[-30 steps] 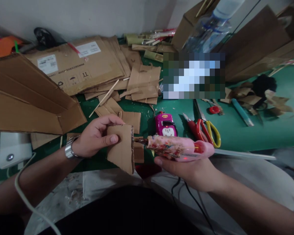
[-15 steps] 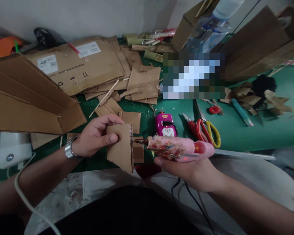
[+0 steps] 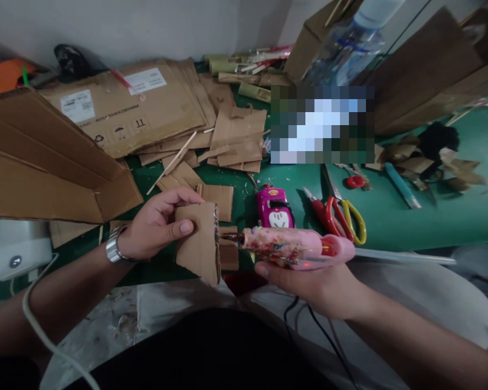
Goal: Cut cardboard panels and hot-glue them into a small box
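Note:
My left hand (image 3: 158,225) grips a small cardboard piece (image 3: 198,244), thumb on its near face and fingers behind. Its cut edge, with glossy glue along the upper part, faces right. In my right hand (image 3: 317,287) is a pink hot glue gun (image 3: 282,245), smeared with dried residue, a small red light glowing on it. The nozzle points left and meets or nearly meets the glued edge. A long clear glue stick (image 3: 406,256) sticks out of the gun's rear. Most of my right fingers are hidden under the gun.
Beyond the gun lie a magenta device (image 3: 274,207), scissors (image 3: 344,211) and a red-handled cutter (image 3: 319,208). Flattened cardboard (image 3: 146,111) is stacked at the back left, and an open box (image 3: 61,162) stands before it. A large plastic bottle (image 3: 352,49) stands behind. A white cable (image 3: 44,336) crosses my left forearm.
Both hands hold nearly the same pose. The cardboard piece has shifted very slightly left and up, and the glue gun's nozzle remains at its right edge.

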`<state>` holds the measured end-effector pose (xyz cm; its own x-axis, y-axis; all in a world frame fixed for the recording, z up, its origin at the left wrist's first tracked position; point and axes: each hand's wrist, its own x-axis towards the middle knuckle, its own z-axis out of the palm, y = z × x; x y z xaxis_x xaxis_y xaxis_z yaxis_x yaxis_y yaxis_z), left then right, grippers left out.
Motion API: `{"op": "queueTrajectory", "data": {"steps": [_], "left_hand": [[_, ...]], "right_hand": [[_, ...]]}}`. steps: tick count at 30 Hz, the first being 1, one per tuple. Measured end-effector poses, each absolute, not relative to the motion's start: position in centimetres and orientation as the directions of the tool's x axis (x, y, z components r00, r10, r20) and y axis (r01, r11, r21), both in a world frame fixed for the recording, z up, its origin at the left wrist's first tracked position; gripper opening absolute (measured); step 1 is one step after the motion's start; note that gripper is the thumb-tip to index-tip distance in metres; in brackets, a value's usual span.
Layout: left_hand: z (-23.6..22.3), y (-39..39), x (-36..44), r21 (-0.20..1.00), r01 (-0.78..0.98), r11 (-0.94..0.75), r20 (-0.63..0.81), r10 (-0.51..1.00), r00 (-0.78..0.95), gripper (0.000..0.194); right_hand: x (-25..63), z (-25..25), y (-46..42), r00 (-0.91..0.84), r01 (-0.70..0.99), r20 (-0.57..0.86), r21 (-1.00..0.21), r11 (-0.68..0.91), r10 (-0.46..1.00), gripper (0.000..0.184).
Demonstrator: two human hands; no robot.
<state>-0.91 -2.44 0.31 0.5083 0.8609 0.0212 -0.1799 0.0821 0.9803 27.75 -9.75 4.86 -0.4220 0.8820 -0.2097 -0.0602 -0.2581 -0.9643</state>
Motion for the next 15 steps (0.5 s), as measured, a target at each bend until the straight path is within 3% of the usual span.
{"op": "queueTrajectory", "data": {"steps": [15], "left_hand": [[0.09, -2.43, -1.06, 0.985, -0.154, 0.077, 0.004, 0.884, 0.468, 0.038]], "right_hand": [[27.73, 5.06, -9.61, -0.411, -0.001, -0.194, -0.977, -0.214, 0.891, 0.031]]}}
